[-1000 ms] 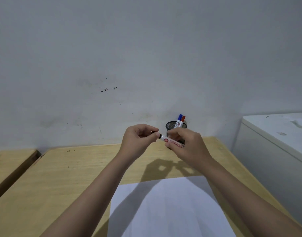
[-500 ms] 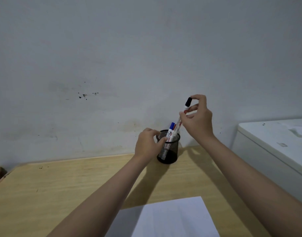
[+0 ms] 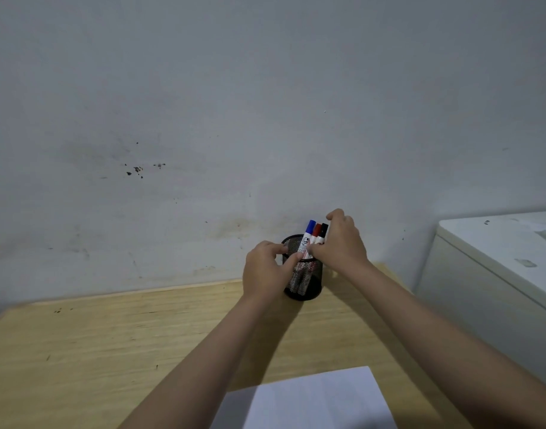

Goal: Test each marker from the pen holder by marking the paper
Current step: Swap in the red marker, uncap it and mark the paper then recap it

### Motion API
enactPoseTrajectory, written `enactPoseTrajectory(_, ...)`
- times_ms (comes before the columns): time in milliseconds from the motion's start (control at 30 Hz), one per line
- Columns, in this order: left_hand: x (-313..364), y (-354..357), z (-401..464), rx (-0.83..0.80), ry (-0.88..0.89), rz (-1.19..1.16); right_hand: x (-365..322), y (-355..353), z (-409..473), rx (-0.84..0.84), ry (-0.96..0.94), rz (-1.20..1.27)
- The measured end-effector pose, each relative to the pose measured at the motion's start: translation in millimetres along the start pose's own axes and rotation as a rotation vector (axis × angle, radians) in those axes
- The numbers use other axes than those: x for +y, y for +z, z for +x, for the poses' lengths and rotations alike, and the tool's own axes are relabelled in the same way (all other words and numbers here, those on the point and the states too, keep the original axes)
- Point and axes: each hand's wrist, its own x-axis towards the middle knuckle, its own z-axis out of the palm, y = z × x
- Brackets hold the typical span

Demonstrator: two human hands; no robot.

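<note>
Wall: we see a pale grey wall [image 3: 265, 103] filling the upper half, scuffed, with a cluster of dark specks [image 3: 137, 170] left of centre and a yellowish stain low down near the holder.
Desk: a light wooden desk [image 3: 95, 351] runs across the bottom, its far edge against the wall; a few small dark marks sit near the far left corner.
Left hand: our left hand [image 3: 262, 274] is on the left side of the pen holder, thumb and forefinger curled against the mesh rim, the other fingers tucked in. It grips the holder.
Pen holder: a black mesh pen holder [image 3: 310, 281] stands upright near the desk's far edge, right of centre, close to the wall.
Markers: three stand in it, caps up, side by side: blue marker [image 3: 309, 235], red marker [image 3: 317, 233], black marker [image 3: 323, 232]. White barrels show through the mesh.
Right hand: our right hand [image 3: 339, 239] comes over the holder's right side, fingers bent and close together, thumb tip at the white barrels just above the rim. We cannot tell which marker it pinches, or whether it pinches one at all.
Paper: a white sheet of paper [image 3: 321, 400] lies flat at the desk's near edge, right of centre, well apart from the holder; our forearms cross above its corners.
Cabinet: a white cabinet [image 3: 497, 274] stands just off the desk's right edge, its top smudged.
</note>
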Motion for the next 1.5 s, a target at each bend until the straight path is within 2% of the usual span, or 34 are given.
enactPoseTrajectory(100,0.4,1.6,-0.5,0.006,-0.002,0.005,-3.0,0.0,3.7,0.042,-0.022,-0.158)
enactPoseTrajectory(233,0.8,1.4,0.4,0.003,-0.009,0.03,-8.1,-1.6,7.1,0.069,-0.03,-0.204)
enactPoseTrajectory(400,3.7,-0.2,-0.1,-0.028,0.001,0.092,-18.2,-8.7,5.3,0.163,-0.204,-0.197)
enactPoseTrajectory(500,8.3,-2.8,-1.7,-0.06,0.004,0.148,-29.3,-17.7,1.3,0.069,-0.29,-0.099)
enactPoseTrajectory(600,16.6,-13.9,-14.8,-0.112,-0.001,0.134,-41.4,-37.7,-13.9,0.058,-0.332,0.177)
enactPoseTrajectory(700,22.9,-21.4,-28.4,-0.108,-0.007,-0.015,-44.5,-57.0,-26.1,0.229,-0.37,0.376)
enactPoseTrajectory(833,45.5,-40.4,-47.9,-0.053,-0.039,-0.423,-38.5,-78.2,-55.2,0.379,-0.358,0.561)
enactPoseTrajectory(933,66.6,-58.7,-67.8,-0.093,-0.004,-0.668,-36.0,-82.5,-96.6,0.368,-0.3,0.733)
enactPoseTrajectory(1067,87.5,-75.9,-88.1,-0.05,-0.034,-0.789,-35.3,-71.5,-145.9,0.276,-0.337,0.837)
enactPoseTrajectory(1167,89.6,-88.8,-98.9,0.025,-0.032,-0.731,-34.9,-71.1,-167.0,0.174,-0.407,0.788)
enactPoseTrajectory(1233,89.5,-99.4,-106.3,0.048,0.02,-0.626,-39.2,-76.9,-173.6,0.174,-0.405,0.802)
enactPoseTrajectory(1367,88.8,-118.9,-122.1,0.032,0.193,-0.358,-55.9,-85.6,-175.8,0.245,-0.226,0.878)
enactPoseTrajectory(1500,85.2,-130.2,-135.1,-0.067,0.346,-0.165,-73.7,-81.5,-181.1,0.061,-0.115,0.911)
